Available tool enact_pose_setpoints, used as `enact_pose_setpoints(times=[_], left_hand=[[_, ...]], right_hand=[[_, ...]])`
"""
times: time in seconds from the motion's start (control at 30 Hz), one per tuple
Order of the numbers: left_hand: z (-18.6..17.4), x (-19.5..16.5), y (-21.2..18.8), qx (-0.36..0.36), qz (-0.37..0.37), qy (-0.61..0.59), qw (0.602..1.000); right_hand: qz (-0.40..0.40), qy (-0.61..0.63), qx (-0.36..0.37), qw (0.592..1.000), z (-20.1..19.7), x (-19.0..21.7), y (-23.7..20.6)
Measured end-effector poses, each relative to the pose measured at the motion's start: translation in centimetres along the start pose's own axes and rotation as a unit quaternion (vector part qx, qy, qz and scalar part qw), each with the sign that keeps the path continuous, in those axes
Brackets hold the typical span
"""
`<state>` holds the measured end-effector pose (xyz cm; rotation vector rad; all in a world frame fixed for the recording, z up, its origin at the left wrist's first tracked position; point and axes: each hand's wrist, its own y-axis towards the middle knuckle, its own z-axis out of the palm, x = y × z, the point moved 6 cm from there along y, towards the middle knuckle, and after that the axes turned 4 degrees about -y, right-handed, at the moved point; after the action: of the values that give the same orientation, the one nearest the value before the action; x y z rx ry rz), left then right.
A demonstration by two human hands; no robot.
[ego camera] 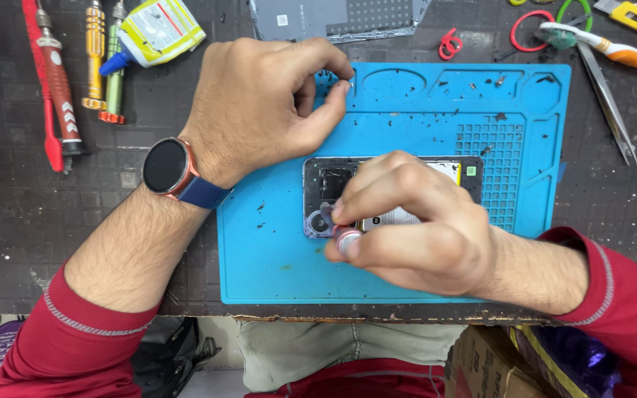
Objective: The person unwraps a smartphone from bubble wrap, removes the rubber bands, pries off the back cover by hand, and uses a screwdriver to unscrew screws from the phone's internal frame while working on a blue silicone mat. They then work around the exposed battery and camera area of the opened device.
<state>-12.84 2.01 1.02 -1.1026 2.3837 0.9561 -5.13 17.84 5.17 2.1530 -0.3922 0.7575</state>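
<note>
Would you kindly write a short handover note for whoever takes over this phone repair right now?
Left hand: fingers pinched at the top edge of the blue mat; whatever they hold is too small to tell.
Right hand: holds a small screwdriver, red collar showing, over the opened phone.
The phone lies on the mat with its back off.
Its back is not yet refitted.

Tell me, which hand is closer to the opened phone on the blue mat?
Right. The right hand hovers directly over the opened phone, holding a small tool. The left hand is above it, at the blue mat's top edge.
</note>
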Motion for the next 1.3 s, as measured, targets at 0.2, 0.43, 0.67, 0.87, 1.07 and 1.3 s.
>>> enact_pose_setpoints(times=[0.2, 0.43, 0.67, 0.87, 1.07, 1.3], left_hand=[[-0.1, -0.1, 0.0, -0.003, 0.008, 0.004, 1.0], [0.0, 0.0, 0.0, -0.003, 0.011, 0.006, 1.0], [0.0, 0.1, 0.0, -0.003, 0.011, 0.0, 1.0], [0.1, 0.2, -0.1, -0.001, 0.009, 0.003, 1.0], [0.0, 0.1, 0.0, 0.001, 0.004, -0.006, 1.0], [0.0, 0.1, -0.1, -0.002, 0.002, -0.012, 1.0]], right_hand=[[0.021, 0.022, -0.004, 1.0, 0.5, 0.4, 1.0], [0.069, -0.022, 0.009, 0.997, 0.9, 0.1, 0.3], [0.086, 0.01, -0.078, 0.993, 1.6, -0.8, -1.3], [0.07, 0.005, -0.084, 0.994, 1.5, -0.9, -1.6], [0.016, 0.081, -0.015, 0.996, 2.2, -0.5, -1.5], [0.034, 0.081, -0.046, 0.995, 2.4, -0.9, -0.6]])
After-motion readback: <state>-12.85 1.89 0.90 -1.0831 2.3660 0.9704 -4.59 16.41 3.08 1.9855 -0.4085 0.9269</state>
